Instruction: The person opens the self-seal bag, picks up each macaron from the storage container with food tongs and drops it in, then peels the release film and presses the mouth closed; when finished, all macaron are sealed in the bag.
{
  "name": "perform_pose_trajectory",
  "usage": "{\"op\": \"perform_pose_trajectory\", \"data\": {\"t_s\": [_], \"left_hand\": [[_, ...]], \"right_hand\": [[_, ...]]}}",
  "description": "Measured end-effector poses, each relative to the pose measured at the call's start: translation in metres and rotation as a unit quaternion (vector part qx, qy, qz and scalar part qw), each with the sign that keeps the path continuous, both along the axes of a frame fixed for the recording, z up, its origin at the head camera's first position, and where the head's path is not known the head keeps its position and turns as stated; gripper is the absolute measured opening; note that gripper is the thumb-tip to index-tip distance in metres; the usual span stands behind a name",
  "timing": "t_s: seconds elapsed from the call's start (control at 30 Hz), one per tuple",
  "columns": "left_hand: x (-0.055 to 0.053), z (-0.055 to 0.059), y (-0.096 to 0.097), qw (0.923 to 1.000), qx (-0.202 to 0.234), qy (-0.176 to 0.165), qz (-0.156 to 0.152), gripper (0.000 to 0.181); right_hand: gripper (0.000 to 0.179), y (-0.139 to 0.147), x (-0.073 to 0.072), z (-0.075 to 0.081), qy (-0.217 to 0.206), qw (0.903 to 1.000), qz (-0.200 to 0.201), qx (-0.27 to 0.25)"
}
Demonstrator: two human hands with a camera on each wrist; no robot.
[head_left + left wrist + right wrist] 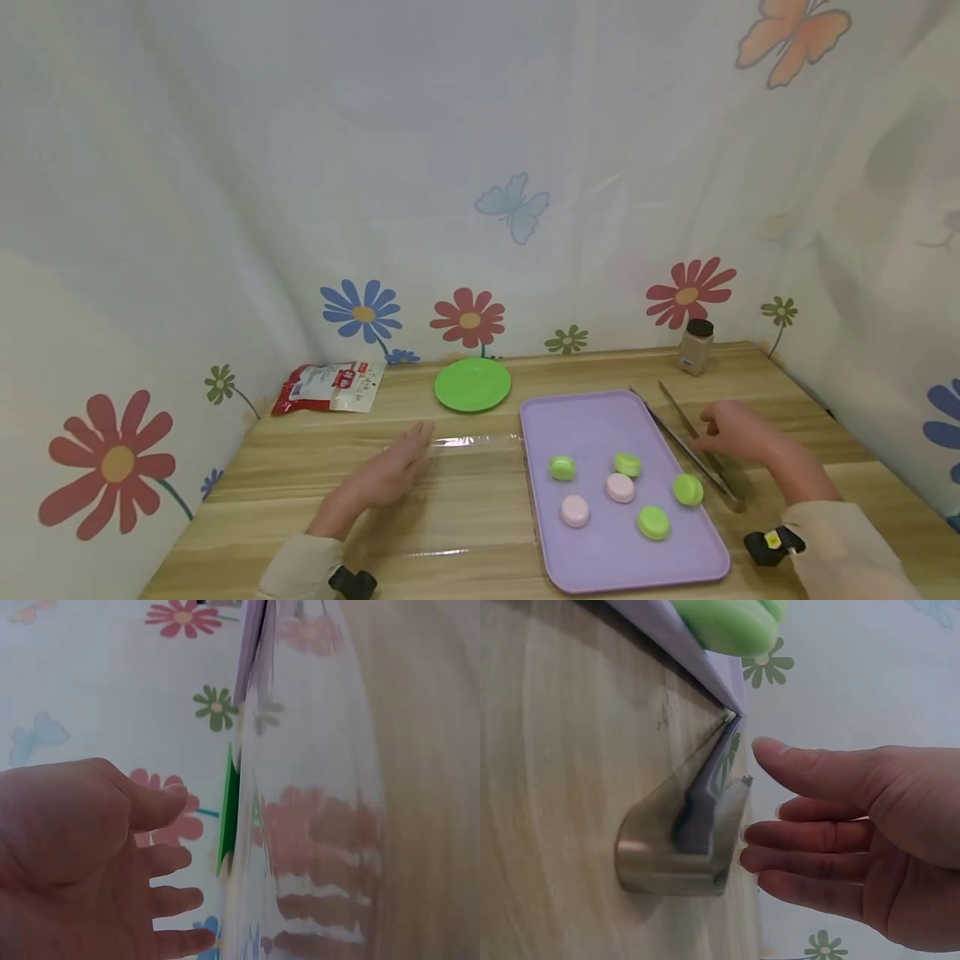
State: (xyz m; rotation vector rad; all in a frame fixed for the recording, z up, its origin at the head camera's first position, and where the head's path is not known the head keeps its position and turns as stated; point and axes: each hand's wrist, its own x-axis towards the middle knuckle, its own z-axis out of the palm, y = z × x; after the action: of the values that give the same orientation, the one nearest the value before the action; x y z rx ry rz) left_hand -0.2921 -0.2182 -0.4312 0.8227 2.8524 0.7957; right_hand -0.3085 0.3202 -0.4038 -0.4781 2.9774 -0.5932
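Metal tongs [733, 502] lie along the right side of a lilac tray [577, 425], one arm overlapping the tray's edge. My right hand [738, 432] hovers right by the tongs, its fingers loosely bent and nothing between them; in the right wrist view the hand [840, 840] is apart from the metal. On the tray sit several green macarons [654, 522] and two pink macarons [575, 511]. Left of the tray, my left hand [393, 471] is held low over the table, fingers relaxed and holding nothing. Its palm side [90, 862] shows in the left wrist view.
A green plate [472, 385] lies at the back of the wooden table [300, 475]. To its left is a red and white packet [330, 387]. A black-lidded jar [696, 347] stands at the back right. Shiny clear film covers the surface left of the tray; a flowered curtain encloses the table.
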Motion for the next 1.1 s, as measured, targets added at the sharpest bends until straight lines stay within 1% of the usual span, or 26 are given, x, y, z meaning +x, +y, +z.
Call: {"op": "perform_pose_trajectory", "data": {"t_s": [0.03, 0.07, 0.17, 0.27, 0.4, 0.47, 0.53, 0.6, 0.7, 0.73, 0.83, 0.93, 1.1], "left_hand": [[0.001, 0.001, 0.004, 0.9999, 0.007, -0.012, -0.008, 0.053], [0.003, 0.002, 0.009, 0.9996, 0.011, -0.021, -0.012, 0.055], [0.005, 0.001, 0.021, 0.9991, 0.022, -0.026, -0.026, 0.058], [0.004, -0.003, 0.034, 0.999, 0.012, -0.018, -0.038, 0.06], [0.001, -0.009, 0.05, 0.9984, 0.015, -0.009, -0.053, 0.064], [-0.001, -0.012, 0.056, 0.9982, 0.019, -0.006, -0.056, 0.067], [-0.002, -0.013, 0.061, 0.9982, 0.013, 0.0, -0.058, 0.069], [-0.002, -0.015, 0.065, 0.9983, -0.006, 0.01, -0.057, 0.067], [-0.002, -0.017, 0.069, 0.9976, -0.036, 0.018, -0.056, 0.057], [-0.002, -0.017, 0.07, 0.9975, -0.041, 0.017, -0.055, 0.056], [0.001, -0.02, 0.072, 0.9979, -0.046, 0.004, -0.045, 0.058], [0.002, -0.022, 0.074, 0.9987, -0.04, -0.007, -0.031, 0.066], [0.002, -0.025, 0.075, 0.9987, -0.044, -0.008, -0.026, 0.061]], "right_hand": [[0.049, 0.0, -0.001, -0.002, -0.003, 1.0, -0.003, -0.003], [0.049, 0.0, -0.001, -0.004, -0.001, 1.0, -0.002, -0.005], [0.038, -0.002, -0.003, -0.012, 0.005, 0.9998, -0.002, -0.021], [0.034, -0.004, -0.004, -0.021, 0.015, 0.9993, 0.001, -0.033], [0.041, -0.005, -0.006, -0.029, 0.021, 0.9986, -0.009, -0.048], [0.045, -0.005, -0.007, -0.031, 0.025, 0.9982, -0.013, -0.054], [0.047, -0.005, -0.007, -0.031, 0.031, 0.998, -0.012, -0.053], [0.048, -0.005, -0.006, -0.032, 0.035, 0.998, -0.007, -0.052], [0.047, -0.006, -0.004, -0.032, 0.034, 0.9981, -0.006, -0.051], [0.047, -0.006, -0.003, -0.032, 0.033, 0.9982, -0.006, -0.05], [0.046, -0.007, -0.002, -0.033, 0.028, 0.9984, -0.01, -0.049], [0.045, -0.008, -0.002, -0.033, 0.028, 0.9983, -0.009, -0.051], [0.043, -0.008, -0.002, -0.029, 0.022, 0.9985, -0.01, -0.049]]}}
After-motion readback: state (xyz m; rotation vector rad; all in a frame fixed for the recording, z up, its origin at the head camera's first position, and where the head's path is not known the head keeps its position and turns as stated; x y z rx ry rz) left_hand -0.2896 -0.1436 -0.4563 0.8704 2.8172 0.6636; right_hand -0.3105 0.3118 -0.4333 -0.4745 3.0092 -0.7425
